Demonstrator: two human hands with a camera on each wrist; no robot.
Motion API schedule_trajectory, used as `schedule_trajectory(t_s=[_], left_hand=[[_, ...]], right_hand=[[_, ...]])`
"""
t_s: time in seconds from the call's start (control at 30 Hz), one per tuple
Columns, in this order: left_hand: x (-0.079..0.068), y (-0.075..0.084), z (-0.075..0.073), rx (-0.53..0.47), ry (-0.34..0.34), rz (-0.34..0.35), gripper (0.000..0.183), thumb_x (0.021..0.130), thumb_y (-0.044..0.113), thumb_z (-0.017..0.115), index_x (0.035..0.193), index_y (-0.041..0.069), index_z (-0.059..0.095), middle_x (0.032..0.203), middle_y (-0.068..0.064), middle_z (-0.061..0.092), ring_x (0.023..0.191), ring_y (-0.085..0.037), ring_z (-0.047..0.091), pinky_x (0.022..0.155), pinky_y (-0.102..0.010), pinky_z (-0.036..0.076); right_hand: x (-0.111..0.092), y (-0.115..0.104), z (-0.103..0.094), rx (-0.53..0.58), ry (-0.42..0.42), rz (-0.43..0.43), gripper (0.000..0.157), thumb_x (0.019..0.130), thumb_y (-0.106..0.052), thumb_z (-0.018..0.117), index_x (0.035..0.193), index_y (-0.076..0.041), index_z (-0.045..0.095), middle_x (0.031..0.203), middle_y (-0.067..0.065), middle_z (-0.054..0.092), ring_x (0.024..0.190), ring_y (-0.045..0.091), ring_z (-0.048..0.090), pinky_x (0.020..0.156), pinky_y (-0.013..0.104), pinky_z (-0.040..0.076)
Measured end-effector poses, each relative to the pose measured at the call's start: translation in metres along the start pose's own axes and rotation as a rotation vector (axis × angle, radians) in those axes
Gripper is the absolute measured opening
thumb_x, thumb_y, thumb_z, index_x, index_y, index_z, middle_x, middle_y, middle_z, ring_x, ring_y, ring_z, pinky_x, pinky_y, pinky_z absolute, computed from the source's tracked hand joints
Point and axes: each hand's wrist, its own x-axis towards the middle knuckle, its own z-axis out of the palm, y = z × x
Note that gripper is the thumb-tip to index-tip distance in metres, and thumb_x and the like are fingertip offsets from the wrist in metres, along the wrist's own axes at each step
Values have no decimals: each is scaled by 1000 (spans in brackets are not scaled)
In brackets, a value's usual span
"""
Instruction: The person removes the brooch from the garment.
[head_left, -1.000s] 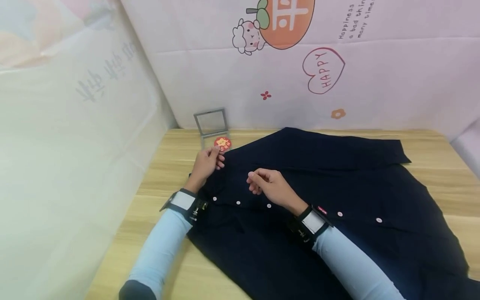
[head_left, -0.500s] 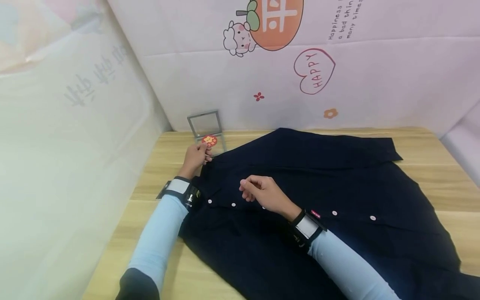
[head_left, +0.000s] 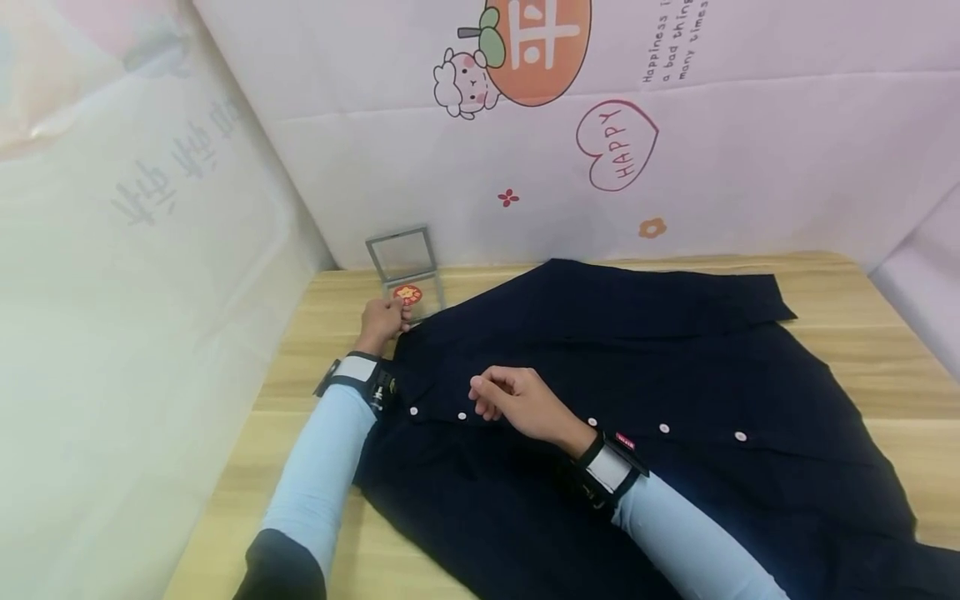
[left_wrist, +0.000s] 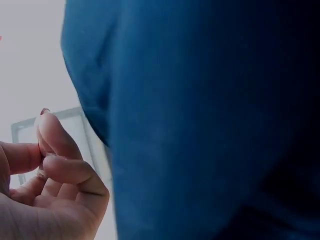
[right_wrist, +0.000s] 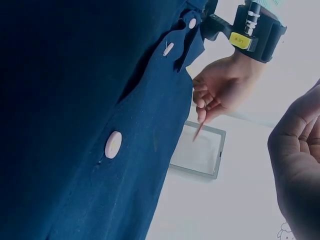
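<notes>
Between thumb and fingers, my left hand [head_left: 384, 321] pinches a thin red disc [head_left: 407, 294] with a yellow star on it. The disc overlaps the clear base of a grey-framed case [head_left: 429, 247], whose lid stands up at the back of the table. Edge-on in the right wrist view, the disc [right_wrist: 198, 132] sticks out from the fingertips in front of the case [right_wrist: 220, 152]. My right hand [head_left: 525, 404] hovers over a dark navy shirt [head_left: 645, 350], its fingers loosely curled around nothing.
The shirt, with a row of pale buttons [head_left: 664, 428], covers most of the wooden table [head_left: 285, 442]. A printed white cloth [head_left: 360, 167] hangs behind the table, and another pale cloth [head_left: 135, 333] closes off the left side.
The left hand has carried the disc a little left and down over the case base. My right hand has sunk slightly toward me. The head view has shifted a bit right.
</notes>
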Motion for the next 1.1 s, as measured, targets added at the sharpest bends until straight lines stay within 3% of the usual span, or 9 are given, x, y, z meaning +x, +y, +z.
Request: schedule_trajectory(t_s=[0.2,0.6,0.93,1.1], left_hand=[[8,-7,-1,64,43,-18,40,105,28,45,115,-3,68,79,0,66,54,-3,58,51,-15,48],[21,-6,-6,-36,41,-104,36,103,20,47,118,-7,66,59,12,60,48,0,56,49,-16,44],[30,-8,-3,128,61,-132,34,101,16,49,113,-10,67,47,12,54,43,-1,51,45,-17,43],[31,-10,-1,202,73,-161,30,101,17,50,98,-6,70,44,11,51,41,-4,48,44,-19,39]], right_hand=[[-3,0,-3,-8,5,6,33,104,-27,48,94,-2,68,81,8,68,72,15,63,68,28,56],[-8,4,-8,-12,3,9,33,105,-27,48,95,-2,67,82,7,68,72,14,63,68,28,56],[-10,9,-11,-1,6,4,34,105,-26,46,96,-1,67,83,8,68,72,14,63,68,28,56],[-12,10,-12,2,5,8,33,105,-27,46,95,-3,67,83,7,68,73,14,63,69,29,56]])
